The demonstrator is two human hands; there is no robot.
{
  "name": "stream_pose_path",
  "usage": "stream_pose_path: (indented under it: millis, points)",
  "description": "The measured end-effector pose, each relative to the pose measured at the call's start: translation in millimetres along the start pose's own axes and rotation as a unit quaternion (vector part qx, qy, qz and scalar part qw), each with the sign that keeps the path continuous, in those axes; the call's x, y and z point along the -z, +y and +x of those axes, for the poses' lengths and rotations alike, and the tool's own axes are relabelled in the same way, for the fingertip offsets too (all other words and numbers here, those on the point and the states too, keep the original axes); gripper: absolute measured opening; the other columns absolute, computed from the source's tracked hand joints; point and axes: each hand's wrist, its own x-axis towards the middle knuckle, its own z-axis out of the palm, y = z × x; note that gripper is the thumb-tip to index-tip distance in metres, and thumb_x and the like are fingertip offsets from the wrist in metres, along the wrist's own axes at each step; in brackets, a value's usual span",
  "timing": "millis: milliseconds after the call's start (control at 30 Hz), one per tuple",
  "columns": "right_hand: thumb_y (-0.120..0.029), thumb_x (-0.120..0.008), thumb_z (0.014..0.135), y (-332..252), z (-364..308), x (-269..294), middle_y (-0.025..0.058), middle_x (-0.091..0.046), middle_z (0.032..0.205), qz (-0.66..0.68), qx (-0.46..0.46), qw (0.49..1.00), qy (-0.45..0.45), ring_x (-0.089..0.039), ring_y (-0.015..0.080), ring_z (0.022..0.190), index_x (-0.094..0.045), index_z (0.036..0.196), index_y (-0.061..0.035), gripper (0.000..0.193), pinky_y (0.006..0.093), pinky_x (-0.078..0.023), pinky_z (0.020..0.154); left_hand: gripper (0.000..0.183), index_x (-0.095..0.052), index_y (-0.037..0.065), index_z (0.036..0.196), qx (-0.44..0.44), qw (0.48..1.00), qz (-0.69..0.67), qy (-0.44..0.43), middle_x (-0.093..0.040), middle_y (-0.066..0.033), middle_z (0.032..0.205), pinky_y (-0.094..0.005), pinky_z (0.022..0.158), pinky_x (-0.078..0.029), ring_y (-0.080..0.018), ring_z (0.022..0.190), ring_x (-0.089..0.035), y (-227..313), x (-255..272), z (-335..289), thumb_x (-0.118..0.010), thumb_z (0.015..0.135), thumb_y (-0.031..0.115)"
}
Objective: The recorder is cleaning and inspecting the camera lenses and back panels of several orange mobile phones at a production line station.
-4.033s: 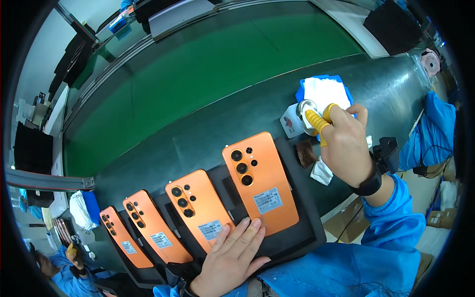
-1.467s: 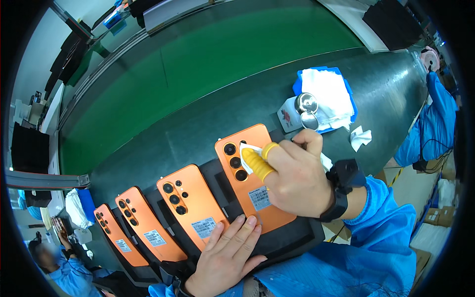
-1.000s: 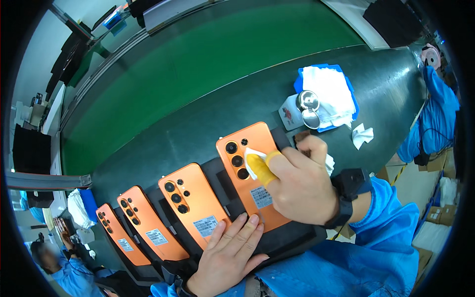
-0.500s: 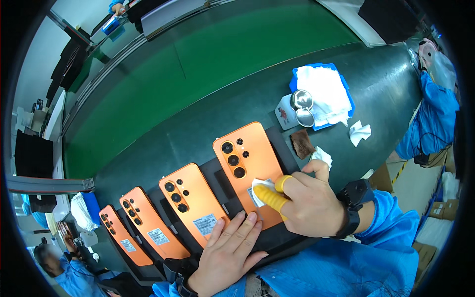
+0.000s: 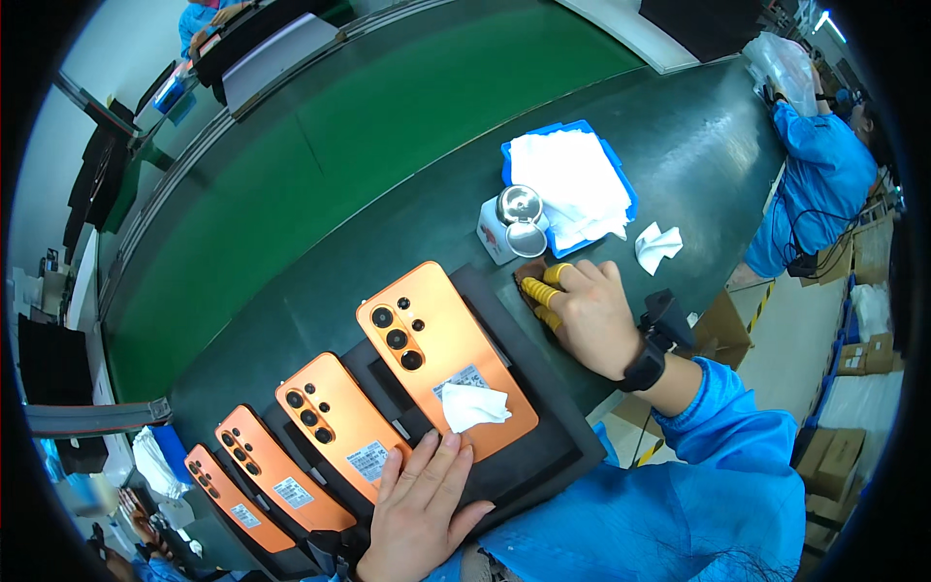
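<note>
Several orange phones lie back up in a row on a black foam tray (image 5: 572, 441). The nearest large phone (image 5: 433, 325) has a white wipe (image 5: 475, 406) resting across its label. My left hand (image 5: 422, 509) lies flat with fingers apart, its fingertips on the lower edge of that phone, beside another phone (image 5: 325, 403). Yellow finger cots cover some fingers of my right hand (image 5: 592, 320), which is bent over a brown fuzzy pad (image 5: 525, 270) beyond the tray. Its fingertips close on the pad, mostly covering it.
A blue basket (image 5: 628, 184) holds stacked white wipes (image 5: 572, 184). Against it stands a white dispenser bottle (image 5: 493, 233) with a metal top. A crumpled wipe (image 5: 658, 247) lies to the right. People in blue work at the far left, lower left and right (image 5: 824, 165).
My right hand has let go of the wipe, leaving it on the phone, and moved away to the brown pad. My left hand stays by the phones. The view has shifted.
</note>
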Motion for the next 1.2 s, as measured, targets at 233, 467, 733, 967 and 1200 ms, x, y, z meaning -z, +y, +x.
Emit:
stream_pose_path:
  millis: [233, 467, 733, 967, 1200]
  points:
    - [0.0, -0.065, 0.07, -13, 2, 28, 0.0009, -0.054, 0.077, 0.053, 0.007, 0.995, 0.081, -0.056, 0.0176, 0.072, -0.075, 0.092, -0.0094, 0.026, 0.037, -0.033, 0.079, 0.069, -0.051, 0.005, 0.139, -0.042, 0.995, -0.074, 0.049, -0.048, -0.0145, 0.146, -0.0499, 0.113, -0.028, -0.0316, 0.137, -0.042, 0, -4, 5, -0.077, 0.078, 0.024]
    - [0.0, -0.068, 0.065, -7, 52, 66, 0.0044, -0.059, 0.082, -0.033, 0.055, 0.978, 0.196, -0.056, 0.0215, 0.074, -0.074, 0.091, -0.0063, 0.028, 0.0429, -0.035, 0.082, 0.069, -0.05, 0.005, 0.139, -0.029, 0.995, -0.084, 0.05, -0.048, -0.0143, 0.146, -0.0498, 0.113, -0.028, -0.0315, 0.137, -0.042, 1, 2, 1, -0.076, 0.079, 0.024]
    - [0.005, -0.064, 0.068, 3, 64, 53, 0.009, -0.058, 0.086, -0.021, 0.011, 0.996, 0.087, -0.056, 0.0256, 0.089, -0.074, 0.082, -0.0043, 0.019, 0.0436, -0.037, 0.086, 0.063, -0.054, 0.009, 0.137, -0.009, 0.998, -0.06, 0.01, -0.052, -0.0051, 0.144, -0.0421, 0.115, -0.027, -0.0213, 0.135, -0.046, -5, -2, 2, -0.068, 0.087, 0.043]
    - [0.004, -0.063, 0.07, -14, 66, 63, 0.0072, -0.055, 0.083, -0.033, 0.03, 0.996, 0.072, -0.057, 0.0242, 0.082, -0.074, 0.085, -0.0042, 0.021, 0.0435, -0.034, 0.086, 0.065, -0.058, 0.009, 0.134, -0.002, 0.999, -0.052, 0.0, -0.054, -0.0095, 0.142, -0.0481, 0.116, -0.024, -0.0257, 0.136, -0.045, -5, -3, 0, -0.074, 0.081, 0.043]
    - [-0.012, -0.067, 0.065, -65, 54, 31, 0.0017, -0.053, 0.085, 0.088, 0.204, 0.967, 0.123, -0.055, 0.0191, 0.087, -0.074, 0.08, -0.0071, 0.017, 0.0474, -0.03, 0.098, 0.064, -0.054, 0.01, 0.138, -0.01, 0.999, -0.052, 0.009, -0.052, -0.0049, 0.144, -0.0415, 0.115, -0.026, -0.0206, 0.136, -0.046, -5, -5, 0, -0.069, 0.085, 0.044]
